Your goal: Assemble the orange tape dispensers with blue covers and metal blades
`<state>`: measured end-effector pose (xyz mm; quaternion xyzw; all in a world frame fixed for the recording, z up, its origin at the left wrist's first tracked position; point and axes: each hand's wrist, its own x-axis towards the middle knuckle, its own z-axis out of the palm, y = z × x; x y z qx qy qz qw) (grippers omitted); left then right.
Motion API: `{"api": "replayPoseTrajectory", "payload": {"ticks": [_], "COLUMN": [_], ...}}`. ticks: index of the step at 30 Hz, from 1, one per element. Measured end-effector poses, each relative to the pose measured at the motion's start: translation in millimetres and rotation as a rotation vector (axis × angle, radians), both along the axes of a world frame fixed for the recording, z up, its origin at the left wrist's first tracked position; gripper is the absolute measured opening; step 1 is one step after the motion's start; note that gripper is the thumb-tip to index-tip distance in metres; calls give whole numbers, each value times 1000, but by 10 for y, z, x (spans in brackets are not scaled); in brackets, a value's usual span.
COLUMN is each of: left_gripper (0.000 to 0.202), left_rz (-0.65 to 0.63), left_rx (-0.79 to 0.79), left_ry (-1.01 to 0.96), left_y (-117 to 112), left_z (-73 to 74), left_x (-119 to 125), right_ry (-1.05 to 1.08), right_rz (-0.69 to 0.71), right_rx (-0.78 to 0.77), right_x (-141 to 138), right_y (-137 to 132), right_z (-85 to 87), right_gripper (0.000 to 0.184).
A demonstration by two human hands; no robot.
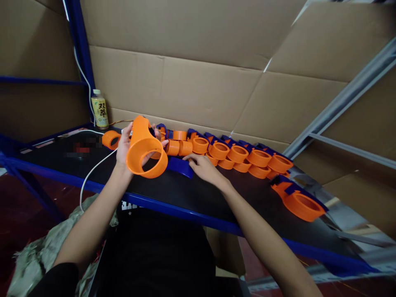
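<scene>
In the head view my left hand [124, 144] is closed around an orange plastic ring-shaped part with a flat arm [142, 142], held up above the table with its round opening facing me. To its right, my right hand [206, 170] reaches down to the table, fingers bent and pressed together at the right end of a curved blue plastic piece [179, 166]. The fingertips partly hide that end. Just behind stand several orange rings [173, 147], some lying on their sides. Rows of orange rings with blue pieces attached [238, 154] extend to the right.
A black-topped table [213, 202] with a blue metal edge lies before me. One orange-and-blue assembly [305, 205] rests near its right end. An orange ring [110, 140], a white cable [88, 176] and a yellow-labelled bottle [100, 110] are at left. Cardboard sheets [185, 86] wall the back.
</scene>
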<state>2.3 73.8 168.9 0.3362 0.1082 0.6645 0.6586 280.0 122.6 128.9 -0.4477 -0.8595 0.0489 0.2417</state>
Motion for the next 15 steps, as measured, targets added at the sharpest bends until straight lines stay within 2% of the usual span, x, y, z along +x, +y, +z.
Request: {"api": "replayPoseTrajectory", "payload": {"ticks": [3,5,7,10,12,15], "left_gripper": [38,40,44,39,36,43], "left_rz": [55,52,15,-21,-28,-44], "left_rx": [19,20,6,-29,-39,-3], "left_ry": [20,35,41,62,91,99], "left_y": [12,12,13,11,7,4], "left_z": [-54,-85,-104,-110,-102,-84], "left_x": [81,143,191,217,210,194], "right_ry": [-85,-82,-83,-103,-107,-42], "right_rz": [-78,-86,-59,10,34,85], "right_rx": [-16,-5,2,30,30,-71], "right_x": [18,-34,-128,-263,-286,-182], "right_y": [22,-5,-59,-142,-160,-112], "right_z": [-60,-99,-136,-184,-193,-118], "right_gripper": [33,35,40,53,50,42]}}
